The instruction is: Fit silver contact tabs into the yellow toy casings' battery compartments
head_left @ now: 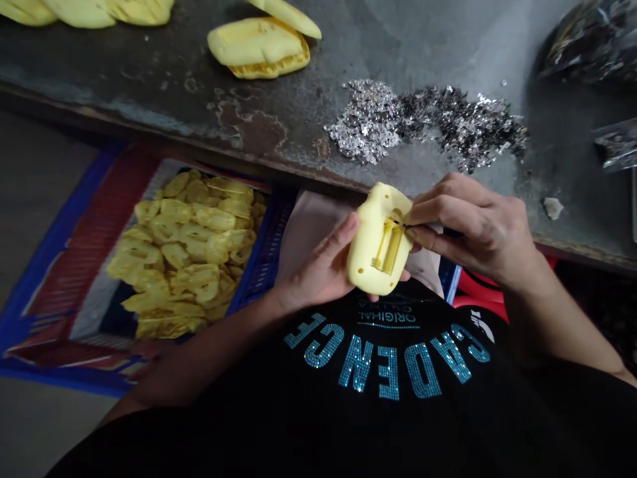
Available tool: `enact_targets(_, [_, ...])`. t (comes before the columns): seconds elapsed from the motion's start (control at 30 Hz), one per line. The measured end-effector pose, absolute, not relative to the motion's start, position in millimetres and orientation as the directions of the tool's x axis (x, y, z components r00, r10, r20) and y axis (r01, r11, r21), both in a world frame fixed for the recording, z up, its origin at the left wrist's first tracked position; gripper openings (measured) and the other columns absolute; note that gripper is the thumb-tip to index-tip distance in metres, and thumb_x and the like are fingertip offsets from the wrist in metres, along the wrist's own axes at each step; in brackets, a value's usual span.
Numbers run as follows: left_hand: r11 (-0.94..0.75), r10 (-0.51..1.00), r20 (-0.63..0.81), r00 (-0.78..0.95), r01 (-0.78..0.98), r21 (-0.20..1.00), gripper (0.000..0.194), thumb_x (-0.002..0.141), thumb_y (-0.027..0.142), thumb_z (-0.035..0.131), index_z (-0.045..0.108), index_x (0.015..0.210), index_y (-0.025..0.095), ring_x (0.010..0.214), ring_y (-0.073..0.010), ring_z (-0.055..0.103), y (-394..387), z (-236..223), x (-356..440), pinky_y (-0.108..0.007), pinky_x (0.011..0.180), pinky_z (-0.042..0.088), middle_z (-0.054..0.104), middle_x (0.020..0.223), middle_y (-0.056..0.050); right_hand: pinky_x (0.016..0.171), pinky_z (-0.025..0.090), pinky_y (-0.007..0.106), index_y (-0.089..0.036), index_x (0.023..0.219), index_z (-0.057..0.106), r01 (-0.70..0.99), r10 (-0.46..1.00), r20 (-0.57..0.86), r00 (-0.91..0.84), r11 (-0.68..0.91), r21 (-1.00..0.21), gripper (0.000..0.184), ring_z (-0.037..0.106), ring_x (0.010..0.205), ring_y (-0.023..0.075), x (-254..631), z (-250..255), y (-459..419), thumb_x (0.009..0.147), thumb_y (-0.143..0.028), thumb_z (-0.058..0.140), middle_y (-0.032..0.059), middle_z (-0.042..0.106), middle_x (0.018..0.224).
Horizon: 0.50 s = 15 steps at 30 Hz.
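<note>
In my left hand (pixel 331 262) lies a pale yellow plastic casing (pixel 365 255), gripped along its side with the thumb on its edge. The casing has a two-slot battery compartment facing up and small round holes near its corners. At the compartment's upper end, the thumb and fingers of my right hand (pixel 460 222) are pinched together. A tiny dark metal piece (pixel 404 226) shows at those fingertips, mostly hidden by them. Beyond the hands, a heap of small shiny metal pieces (pixel 368 123) is spread over the grey worktable (pixel 279 126).
More yellow casings (pixel 263 46) lie at the table's back. A blue crate (pixel 107 166) at lower left holds many yellow plastic parts (pixel 184 245). Clear bags of dark metal pieces (pixel 597 40) sit at far right, and a whitish lump (pixel 553 208) rests near the table edge.
</note>
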<state>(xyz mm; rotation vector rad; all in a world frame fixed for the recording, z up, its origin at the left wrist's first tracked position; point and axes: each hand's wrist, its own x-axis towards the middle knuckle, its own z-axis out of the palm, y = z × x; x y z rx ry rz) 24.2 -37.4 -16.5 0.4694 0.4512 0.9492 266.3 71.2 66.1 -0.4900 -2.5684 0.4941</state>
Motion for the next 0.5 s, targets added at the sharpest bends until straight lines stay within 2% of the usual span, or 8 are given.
enact_targets(0.3, [0.503,0.847,-0.165,0.505,-0.663,0.554,0.075,0.106,0.082,0.08,0.076,0.153,0.024,0.088,-0.0315,0.09,-45,-9,27,-0.026,0.05,0.064,0.085,0.115,-0.009,0.086,0.069,0.04,-0.025,0.125,0.074,0.162,0.208,0.375,-0.903,0.975,-0.15,0.012,0.074,0.096,0.0219,258,85,66,0.126,-0.028,0.063,0.0047,0.081,0.11])
enact_targets(0.5, [0.53,0.831,-0.163,0.531,-0.668,0.522,0.082,0.106,0.083,0.079,0.07,0.163,0.024,0.088,-0.0314,0.09,-47,-11,26,-0.027,0.051,0.064,0.085,0.117,-0.009,0.084,0.069,0.045,-0.025,0.124,0.077,0.154,0.196,0.313,-0.929,0.976,-0.154,0.025,0.076,0.098,0.0245,256,87,64,0.129,-0.032,0.054,0.0063,0.079,0.109])
